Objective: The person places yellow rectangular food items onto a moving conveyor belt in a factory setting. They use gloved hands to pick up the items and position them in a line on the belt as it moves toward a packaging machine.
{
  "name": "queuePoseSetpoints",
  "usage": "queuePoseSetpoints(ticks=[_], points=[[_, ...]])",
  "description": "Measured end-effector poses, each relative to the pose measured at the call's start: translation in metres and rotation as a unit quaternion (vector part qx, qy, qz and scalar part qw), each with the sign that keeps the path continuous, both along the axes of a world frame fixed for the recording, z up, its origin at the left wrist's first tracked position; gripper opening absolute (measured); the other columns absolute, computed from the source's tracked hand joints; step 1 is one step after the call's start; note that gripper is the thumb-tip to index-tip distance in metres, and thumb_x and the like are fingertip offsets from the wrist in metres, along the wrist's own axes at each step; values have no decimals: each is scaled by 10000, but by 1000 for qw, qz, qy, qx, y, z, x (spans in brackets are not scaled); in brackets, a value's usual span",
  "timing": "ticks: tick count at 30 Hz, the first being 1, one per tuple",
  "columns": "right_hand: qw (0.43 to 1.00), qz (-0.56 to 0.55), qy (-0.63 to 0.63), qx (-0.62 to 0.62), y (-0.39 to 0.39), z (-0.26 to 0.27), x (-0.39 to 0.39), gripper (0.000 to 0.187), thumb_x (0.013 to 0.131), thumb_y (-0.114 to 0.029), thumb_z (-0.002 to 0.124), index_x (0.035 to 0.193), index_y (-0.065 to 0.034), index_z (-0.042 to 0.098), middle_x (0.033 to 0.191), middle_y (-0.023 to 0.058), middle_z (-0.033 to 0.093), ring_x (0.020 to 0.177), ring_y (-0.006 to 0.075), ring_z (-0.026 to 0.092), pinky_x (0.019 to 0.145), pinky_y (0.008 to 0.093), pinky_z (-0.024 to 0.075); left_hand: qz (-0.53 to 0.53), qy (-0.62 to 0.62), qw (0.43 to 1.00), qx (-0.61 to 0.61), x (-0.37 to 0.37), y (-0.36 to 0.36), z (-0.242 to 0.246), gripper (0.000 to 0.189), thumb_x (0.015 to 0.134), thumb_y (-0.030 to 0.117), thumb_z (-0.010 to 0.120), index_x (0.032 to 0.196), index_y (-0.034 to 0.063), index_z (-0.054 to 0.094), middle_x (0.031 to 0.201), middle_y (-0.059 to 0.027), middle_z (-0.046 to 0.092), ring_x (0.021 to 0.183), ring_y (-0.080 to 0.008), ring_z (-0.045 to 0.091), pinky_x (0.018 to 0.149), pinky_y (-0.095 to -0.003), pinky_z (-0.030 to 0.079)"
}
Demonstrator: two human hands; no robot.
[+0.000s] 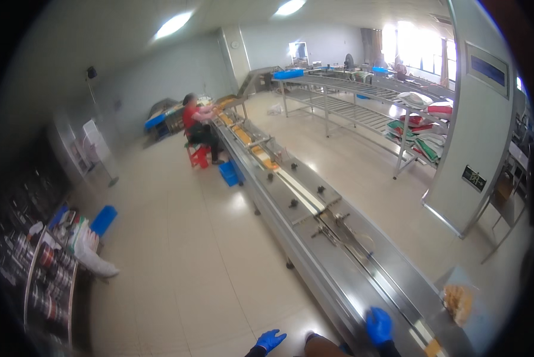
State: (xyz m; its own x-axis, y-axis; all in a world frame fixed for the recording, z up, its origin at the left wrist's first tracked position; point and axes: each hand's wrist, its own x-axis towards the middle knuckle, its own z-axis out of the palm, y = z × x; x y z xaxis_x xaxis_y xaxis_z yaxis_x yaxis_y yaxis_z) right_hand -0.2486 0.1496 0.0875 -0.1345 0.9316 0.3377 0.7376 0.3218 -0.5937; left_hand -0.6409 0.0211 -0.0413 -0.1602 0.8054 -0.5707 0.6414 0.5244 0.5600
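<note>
My left hand (271, 340), in a blue glove, hovers near my knee with its fingers apart and holds nothing. On or just above the steel table of a long conveyor line (354, 292) is my right hand (379, 325), also blue-gloved; its fingers are partly curled, and whether it holds anything is unclear. To its right runs a narrow channel with a yellow-orange packet (433, 348) at the bottom edge. Several similar orange-yellow pieces (242, 134) lie in a row farther up the line. Beyond the table's right side, a clear bag or bin holds a pile of golden-brown pieces (458, 303).
A co-worker in red (195, 118) sits at the line's far left side, beside a blue crate (228, 173). A roller rack (338, 91) with sacks stands behind. At the right is a pillar (467, 134); a shelf with film rolls (48, 285) stands at the left.
</note>
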Motion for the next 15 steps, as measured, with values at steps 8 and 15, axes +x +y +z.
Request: queuePoseSetpoints(ticks=[8,15], points=[[974,158,-79,144,362,13,-315,591,808,-255,677,1299,24,504,1338,226,510,1101,388,557,913,452,466,45,13,991,-123,-211,70,-83,741,875,585,534,1313,-13,556,1339,-215,562,1244,-352,535,1077,-399,386],[956,145,-231,105,597,-17,-444,383,780,-116,590,1141,4,548,1190,190,550,1098,342,560,900,412,474,101,233,967,16,-391,23,-105,555,1011,431,346,862,37,707,863,-212,687,784,-384,659,738,-475,528]])
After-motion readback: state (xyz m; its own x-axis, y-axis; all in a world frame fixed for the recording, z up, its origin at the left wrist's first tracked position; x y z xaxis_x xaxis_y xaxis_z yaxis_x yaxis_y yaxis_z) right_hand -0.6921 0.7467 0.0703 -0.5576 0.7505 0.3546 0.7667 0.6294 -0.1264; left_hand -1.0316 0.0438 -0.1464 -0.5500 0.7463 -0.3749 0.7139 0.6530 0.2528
